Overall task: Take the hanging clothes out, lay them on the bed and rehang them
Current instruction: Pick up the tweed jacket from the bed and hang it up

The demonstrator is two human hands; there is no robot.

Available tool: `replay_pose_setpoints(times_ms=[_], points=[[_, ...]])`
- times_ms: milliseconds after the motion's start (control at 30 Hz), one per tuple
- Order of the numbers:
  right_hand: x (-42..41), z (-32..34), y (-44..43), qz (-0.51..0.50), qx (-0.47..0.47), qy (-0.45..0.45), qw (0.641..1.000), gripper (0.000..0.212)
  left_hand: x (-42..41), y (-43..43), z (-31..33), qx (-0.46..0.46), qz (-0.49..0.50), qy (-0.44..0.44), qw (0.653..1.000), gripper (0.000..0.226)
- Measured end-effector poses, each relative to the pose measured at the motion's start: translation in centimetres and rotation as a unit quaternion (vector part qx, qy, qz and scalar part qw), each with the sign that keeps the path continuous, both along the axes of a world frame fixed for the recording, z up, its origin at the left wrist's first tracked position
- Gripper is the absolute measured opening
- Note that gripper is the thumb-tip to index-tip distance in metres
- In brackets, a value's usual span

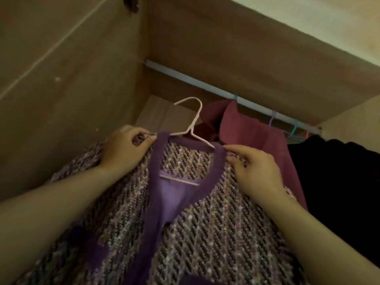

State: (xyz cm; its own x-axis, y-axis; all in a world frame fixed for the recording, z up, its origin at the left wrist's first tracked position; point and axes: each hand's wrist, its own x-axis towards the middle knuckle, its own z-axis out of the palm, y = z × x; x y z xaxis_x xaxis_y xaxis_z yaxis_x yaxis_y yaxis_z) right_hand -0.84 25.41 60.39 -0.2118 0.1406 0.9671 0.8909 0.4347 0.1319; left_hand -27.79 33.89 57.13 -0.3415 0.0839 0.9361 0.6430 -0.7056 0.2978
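A purple tweed jacket (185, 223) with plain purple trim fills the lower middle of the head view, draped on a pale pink hanger (192, 122). The hanger's hook points up and is free of the closet rail (205, 84). My left hand (123, 149) grips the jacket's left shoulder beside the collar. On the other side, my right hand (257, 167) pinches the right shoulder at the collar edge. The jacket is held up in front of the open wardrobe, below the rail.
A pink garment (246, 128) and a black garment (339, 182) hang on the rail to the right, with several coloured hangers (292, 130) beside them. The wardrobe's wooden side wall (61, 79) stands close on the left; its top panel runs above the rail.
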Motion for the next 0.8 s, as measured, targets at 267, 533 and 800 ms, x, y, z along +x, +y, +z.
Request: replay_pose_setpoints(times_ms=[267, 533, 800], points=[[-2.4, 8.7, 5.3, -0.075, 0.031, 0.008, 0.997, 0.024, -2.3, 7.5, 2.3, -0.033, 0.059, 0.054, 0.996, 0.043], [-4.7, 17.6, 8.7, -0.176, 0.06, 0.066, 0.98, 0.028, -1.8, 12.7, 6.8, -0.05, -0.04, 0.093, 0.994, 0.061], [-8.2, 17.8, 14.1, -0.219, 0.028, 0.07, 0.973, 0.026, -0.2, 16.9, 4.4, -0.08, 0.045, 0.185, 0.978, 0.072]])
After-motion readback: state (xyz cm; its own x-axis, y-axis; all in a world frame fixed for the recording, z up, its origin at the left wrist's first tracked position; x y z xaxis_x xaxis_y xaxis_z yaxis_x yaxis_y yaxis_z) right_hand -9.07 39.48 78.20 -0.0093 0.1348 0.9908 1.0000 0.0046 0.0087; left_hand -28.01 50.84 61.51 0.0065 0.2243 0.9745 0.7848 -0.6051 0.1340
